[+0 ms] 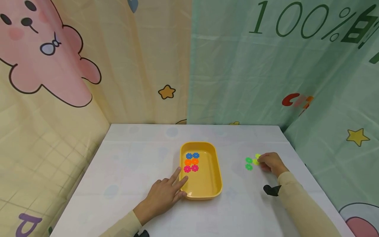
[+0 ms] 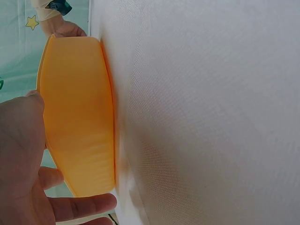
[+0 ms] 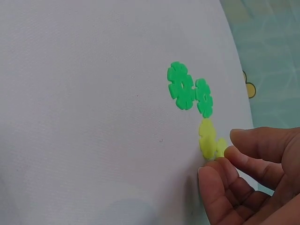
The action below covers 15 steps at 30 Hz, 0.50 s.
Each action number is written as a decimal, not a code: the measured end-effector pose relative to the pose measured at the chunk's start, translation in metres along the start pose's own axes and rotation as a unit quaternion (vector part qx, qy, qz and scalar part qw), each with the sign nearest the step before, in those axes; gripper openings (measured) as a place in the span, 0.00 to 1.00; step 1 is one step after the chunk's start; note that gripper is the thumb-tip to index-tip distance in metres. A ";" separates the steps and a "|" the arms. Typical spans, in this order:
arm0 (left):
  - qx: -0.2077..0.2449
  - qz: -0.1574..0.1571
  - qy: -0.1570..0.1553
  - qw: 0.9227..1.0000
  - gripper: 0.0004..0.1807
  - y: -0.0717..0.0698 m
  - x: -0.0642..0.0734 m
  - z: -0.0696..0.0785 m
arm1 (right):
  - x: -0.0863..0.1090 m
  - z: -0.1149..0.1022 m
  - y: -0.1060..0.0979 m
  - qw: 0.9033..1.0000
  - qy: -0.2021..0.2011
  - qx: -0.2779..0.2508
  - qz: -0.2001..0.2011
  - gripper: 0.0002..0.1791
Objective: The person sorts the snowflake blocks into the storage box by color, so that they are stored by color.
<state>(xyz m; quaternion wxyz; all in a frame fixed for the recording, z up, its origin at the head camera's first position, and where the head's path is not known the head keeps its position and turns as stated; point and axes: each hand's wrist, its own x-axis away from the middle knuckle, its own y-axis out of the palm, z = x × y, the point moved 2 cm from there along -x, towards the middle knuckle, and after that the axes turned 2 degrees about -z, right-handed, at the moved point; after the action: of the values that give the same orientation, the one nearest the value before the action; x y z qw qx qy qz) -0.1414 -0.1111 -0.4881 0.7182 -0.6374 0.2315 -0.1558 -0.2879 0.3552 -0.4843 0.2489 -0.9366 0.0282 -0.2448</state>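
A yellow tray [image 1: 207, 194] stands on the white table. Inside it, along the left, lie paired flower-shaped plastic discs: blue discs [image 1: 192, 155], orange discs [image 1: 191, 162] and pink discs [image 1: 190, 168]. My left hand [image 1: 164, 196] rests at the tray's left rim with its fingers spread and fairly straight. On the right, my right hand [image 1: 270, 163] has thumb and forefinger close beside a yellow disc [image 3: 221, 146]; whether they pinch it is hidden. Another yellow disc [image 3: 207, 139] lies flat against it. Two green discs [image 3: 181, 86] lie just beyond, apart from the hand.
The white tabletop [image 1: 124, 171] ends at a straight back edge. Behind it hang printed curtains, a yellowish one [image 1: 142, 65] on the left and a green one [image 1: 237, 79] on the right. A black strap end [image 1: 271, 190] sticks out from the right wrist.
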 end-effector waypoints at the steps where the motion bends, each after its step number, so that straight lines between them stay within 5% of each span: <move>1: 0.000 0.000 0.000 1.000 0.33 0.000 0.000 0.000 | 0.000 0.000 0.000 1.000 -0.001 0.000 0.000 0.19; 15: 0.004 -0.005 0.000 1.000 0.33 -0.001 -0.001 0.000 | -0.005 -0.001 0.007 1.000 -0.020 0.022 -0.004 0.17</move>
<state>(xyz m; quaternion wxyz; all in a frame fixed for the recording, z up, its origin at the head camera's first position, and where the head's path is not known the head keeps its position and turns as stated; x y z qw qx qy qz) -0.1419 -0.1106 -0.4867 0.7204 -0.6355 0.2275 -0.1598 -0.2929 0.3496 -0.4889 0.2688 -0.9359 0.0146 -0.2272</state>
